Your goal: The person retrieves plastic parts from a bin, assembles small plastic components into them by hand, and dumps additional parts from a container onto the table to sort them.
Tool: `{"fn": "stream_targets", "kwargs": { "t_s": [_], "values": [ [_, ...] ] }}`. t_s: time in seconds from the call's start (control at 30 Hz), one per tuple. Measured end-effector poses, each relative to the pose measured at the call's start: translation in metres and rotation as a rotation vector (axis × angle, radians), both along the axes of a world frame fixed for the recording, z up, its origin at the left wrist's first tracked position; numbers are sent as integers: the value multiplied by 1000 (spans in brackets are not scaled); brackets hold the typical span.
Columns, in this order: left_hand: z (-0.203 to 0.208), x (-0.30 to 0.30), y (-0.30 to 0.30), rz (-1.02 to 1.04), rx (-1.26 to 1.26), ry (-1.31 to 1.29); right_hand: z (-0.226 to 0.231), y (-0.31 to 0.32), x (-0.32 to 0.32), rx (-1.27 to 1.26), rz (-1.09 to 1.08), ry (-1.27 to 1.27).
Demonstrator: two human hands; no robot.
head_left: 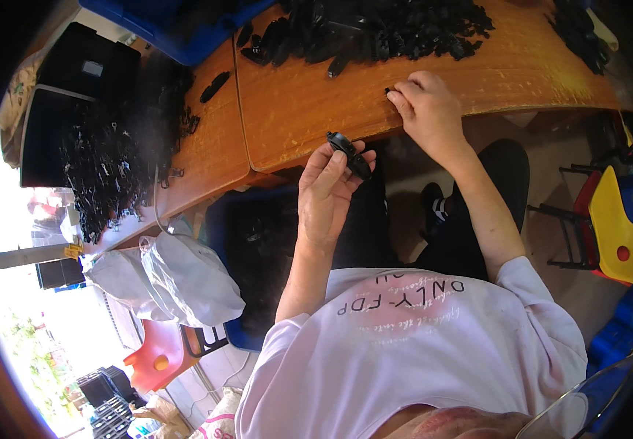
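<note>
Held up near the table's front edge is an elongated black plastic part (349, 155). My left hand (324, 183) is closed round it, with the thumb lying on its near side. Over the tabletop to the right, the fingertips of my right hand (431, 110) are pinched together on a small black piece (387, 91), too small to name. The two hands are apart. A large pile of similar black parts (375, 29) covers the far side of the wooden table (316, 102).
A single black part (215, 86) lies left of the table seam. Many small black pieces (111, 161) are heaped at the left. A blue bin (177, 44) stands at the far left. White sacks (185, 278) hang below the table; a yellow chair (620, 234) stands to the right.
</note>
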State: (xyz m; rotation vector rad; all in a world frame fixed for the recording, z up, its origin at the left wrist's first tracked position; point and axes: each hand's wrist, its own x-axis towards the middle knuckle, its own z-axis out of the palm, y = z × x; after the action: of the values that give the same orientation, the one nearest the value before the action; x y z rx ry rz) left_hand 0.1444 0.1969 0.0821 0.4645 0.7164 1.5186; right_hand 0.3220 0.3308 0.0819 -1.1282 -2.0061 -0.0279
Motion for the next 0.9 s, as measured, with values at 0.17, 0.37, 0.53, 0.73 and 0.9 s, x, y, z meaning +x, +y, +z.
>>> {"fn": "stream_targets", "kwargs": {
  "t_s": [0.17, 0.37, 0.53, 0.73, 0.9],
  "values": [
    [-3, 3, 0, -51, -1, -96, 7, -22, -19, 51, 114, -80],
    [-2, 3, -1, -62, 32, -127, 14, -36, -17, -164, 288, 72],
    [-8, -1, -3, -42, 64, -172, 34, -60, -21, -191, 439, 283],
    [-4, 0, -3, -1, 13, -190, 24, -72, -30, 197, 505, 204],
    [-8, -1, -5, 21, 16, -221, 25, -76, -32, 242, 503, 151]
  ]
}}
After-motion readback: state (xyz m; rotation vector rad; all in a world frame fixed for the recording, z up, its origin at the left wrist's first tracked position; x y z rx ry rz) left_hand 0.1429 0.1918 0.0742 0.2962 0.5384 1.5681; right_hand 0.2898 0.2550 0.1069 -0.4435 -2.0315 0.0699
